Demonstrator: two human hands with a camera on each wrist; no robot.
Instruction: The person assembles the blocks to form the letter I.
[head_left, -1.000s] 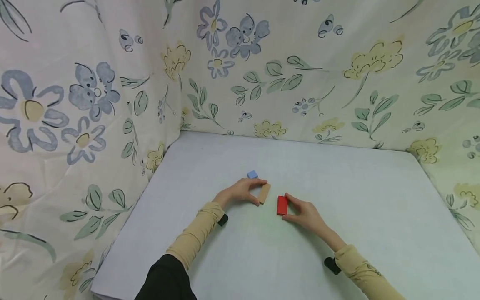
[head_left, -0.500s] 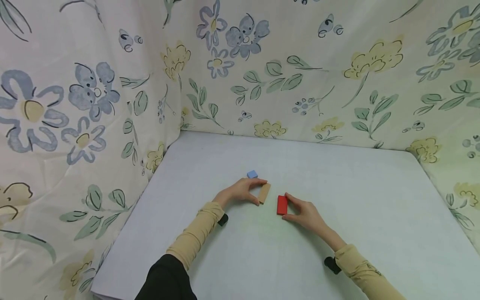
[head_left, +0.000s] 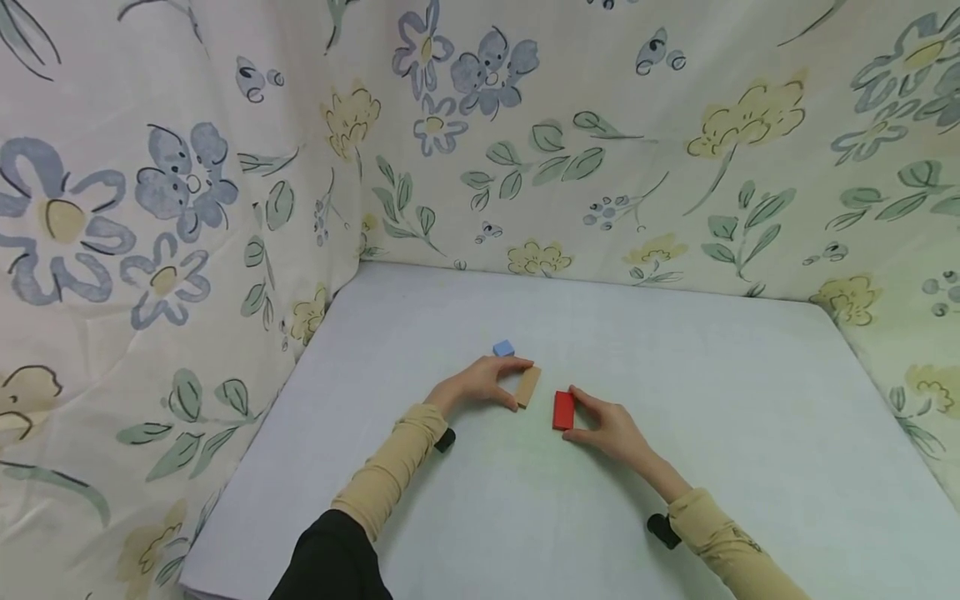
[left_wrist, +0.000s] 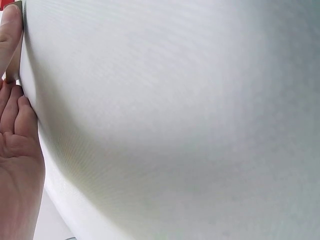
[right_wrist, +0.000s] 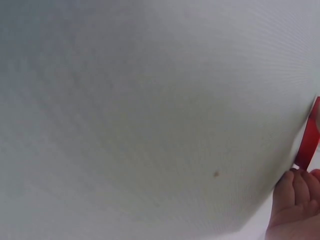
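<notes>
Near the middle of the table, my left hand (head_left: 482,381) pinches a tan wooden block (head_left: 528,387) by its two ends, between thumb and fingers. To its right and slightly nearer, a red block (head_left: 563,411) is pinched at its ends by my right hand (head_left: 611,429). A gap of table lies between the two blocks. Just beyond the left hand's fingers sits a small blue block (head_left: 503,348), untouched as far as I can see. The left wrist view catches the left hand (left_wrist: 20,155) at its edge; the right wrist view catches part of the red block (right_wrist: 308,140).
A white-covered table (head_left: 675,358) spreads out around the hands. Behind it and along the left side hangs a flowered curtain (head_left: 465,200). Small black devices sit under both wrists, the left one (head_left: 445,440) and the right one (head_left: 663,531).
</notes>
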